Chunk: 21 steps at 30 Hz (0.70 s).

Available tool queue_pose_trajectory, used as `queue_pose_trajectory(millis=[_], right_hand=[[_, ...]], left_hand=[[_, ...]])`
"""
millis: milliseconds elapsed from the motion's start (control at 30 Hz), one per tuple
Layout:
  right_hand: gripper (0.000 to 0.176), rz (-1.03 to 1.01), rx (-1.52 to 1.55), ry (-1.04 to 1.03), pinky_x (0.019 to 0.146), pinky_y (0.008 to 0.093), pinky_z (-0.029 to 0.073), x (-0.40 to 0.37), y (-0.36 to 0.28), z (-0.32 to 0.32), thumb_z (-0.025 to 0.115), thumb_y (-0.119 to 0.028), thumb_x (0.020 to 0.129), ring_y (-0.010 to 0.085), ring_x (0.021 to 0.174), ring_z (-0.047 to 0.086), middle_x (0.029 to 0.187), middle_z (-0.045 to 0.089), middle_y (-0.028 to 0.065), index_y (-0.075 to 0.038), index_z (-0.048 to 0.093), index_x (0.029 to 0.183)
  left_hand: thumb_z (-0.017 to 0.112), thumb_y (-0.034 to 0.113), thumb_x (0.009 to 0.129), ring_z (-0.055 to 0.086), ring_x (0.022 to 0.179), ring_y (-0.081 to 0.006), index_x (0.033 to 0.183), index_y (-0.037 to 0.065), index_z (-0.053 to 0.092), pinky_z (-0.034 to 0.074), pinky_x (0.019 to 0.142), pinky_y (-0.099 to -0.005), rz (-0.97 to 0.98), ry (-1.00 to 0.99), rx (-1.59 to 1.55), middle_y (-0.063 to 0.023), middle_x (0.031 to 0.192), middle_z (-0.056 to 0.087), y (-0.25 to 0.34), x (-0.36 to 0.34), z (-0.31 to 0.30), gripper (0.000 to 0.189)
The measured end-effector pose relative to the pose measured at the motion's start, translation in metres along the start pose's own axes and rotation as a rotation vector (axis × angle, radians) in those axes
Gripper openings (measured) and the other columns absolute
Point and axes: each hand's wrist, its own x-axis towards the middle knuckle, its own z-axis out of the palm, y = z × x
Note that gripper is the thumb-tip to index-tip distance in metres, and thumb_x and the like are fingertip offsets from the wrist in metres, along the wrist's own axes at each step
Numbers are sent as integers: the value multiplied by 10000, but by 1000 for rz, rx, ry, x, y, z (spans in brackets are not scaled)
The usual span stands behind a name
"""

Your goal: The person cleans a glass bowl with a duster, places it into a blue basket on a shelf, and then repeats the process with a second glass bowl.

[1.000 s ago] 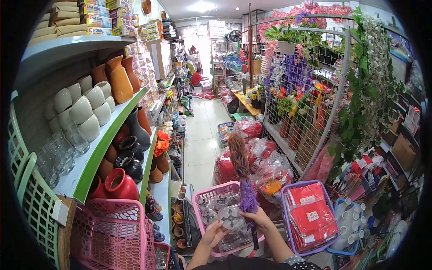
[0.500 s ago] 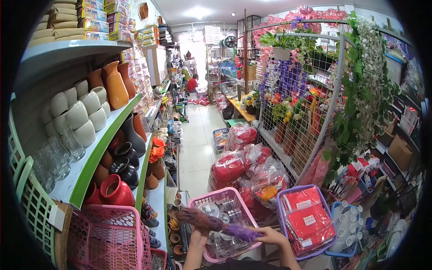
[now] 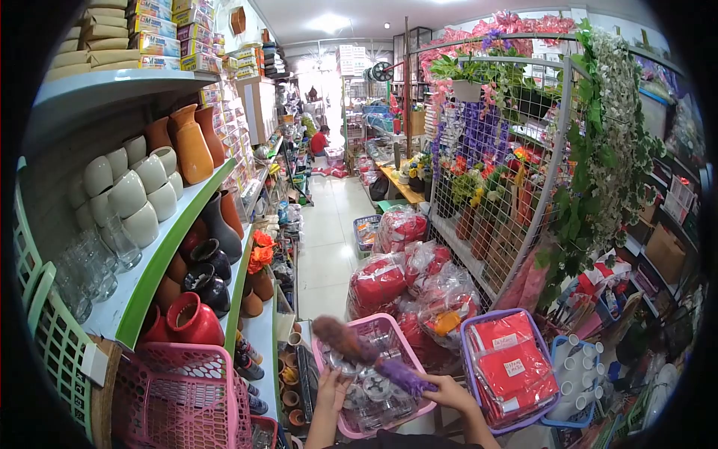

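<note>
A brown and purple feather duster slants across a pink plastic basket in front of me. My right hand is closed around its purple end. The brown end points up and left, slightly blurred. Just below the brown feathers, my left hand is raised at the basket's left side with fingers apart, holding nothing. Inside the basket lie several clear glass items, partly covered by the duster.
Right of the basket stands a purple basket of red packets. Plastic-wrapped red bundles lie behind. On the left, shelves hold a red vase and cream pots; an upright pink basket stands below. A person in red is far down the aisle.
The duster's brown end has swung slightly right and away from my left hand, which has let go and spread its fingers. My right hand keeps its hold.
</note>
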Motion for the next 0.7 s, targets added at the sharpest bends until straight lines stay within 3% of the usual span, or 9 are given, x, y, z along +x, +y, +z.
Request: queue_pose_trajectory(millis=[67,167,233,267,367,433,533,633,700], right_hand=[[609,-165,63,-73,755,333,466,-6,7,-5,595,-125,744,229,792,637,883,627,218,-261,438,1317],[609,-16,-25,-118,778,314,462,-10,6,-9,597,-111,743,190,824,630,928,633,215,-240,442,1317],[600,235,-22,39,830,290,443,-11,-8,-7,609,-119,750,168,898,613,1011,630,203,-220,444,1318],[592,80,-20,27,836,284,442,-13,-9,-7,620,-139,761,170,898,613,1025,626,202,-216,443,1320],[557,196,48,-146,820,278,445,-20,-20,-24,606,-110,781,96,883,554,1103,629,103,-116,443,1313],[571,12,54,-81,768,294,457,-22,-2,-20,616,-116,774,103,795,553,1021,656,106,-128,440,1317],[573,270,-37,-78,850,268,431,-23,-33,-20,598,-69,764,106,937,558,1135,614,120,-100,440,1314],[568,12,46,-286,904,257,400,-26,2,-13,581,-50,764,104,1036,532,1200,579,119,-92,439,1312],[572,17,58,-242,922,269,393,-25,-2,-12,581,-51,760,123,1051,535,1201,578,117,-104,444,1312]], left_hand=[[537,45,846,582,989,-238,1195,59,444,479,888,-413,-4,7,-122,-92,1089,563,0,0,2,362],[553,90,847,571,988,-224,1157,48,477,485,863,-380,4,9,-3,-79,1064,574,2,-5,6,323],[559,87,843,578,977,-221,1155,47,478,489,847,-369,-5,18,-1,-79,1066,577,3,-8,8,326],[558,86,842,580,972,-220,1144,48,481,490,839,-364,-4,12,-2,-77,1062,578,3,-7,6,314],[549,81,845,586,955,-215,1110,53,494,492,831,-362,-14,26,-11,-74,1041,586,4,-9,2,273],[524,38,847,602,944,-210,1183,69,473,488,856,-378,-24,19,3,-83,1035,602,4,-9,-2,342],[524,39,851,596,960,-213,1165,68,485,495,846,-375,-13,15,-4,-86,1046,594,1,-9,-7,318],[521,38,853,595,957,-211,1181,73,459,500,841,-384,68,72,-41,-98,1091,567,-4,-10,-1,336],[529,46,853,594,949,-211,1181,71,452,492,856,-384,4,73,3,-92,1070,571,4,-19,4,337]])
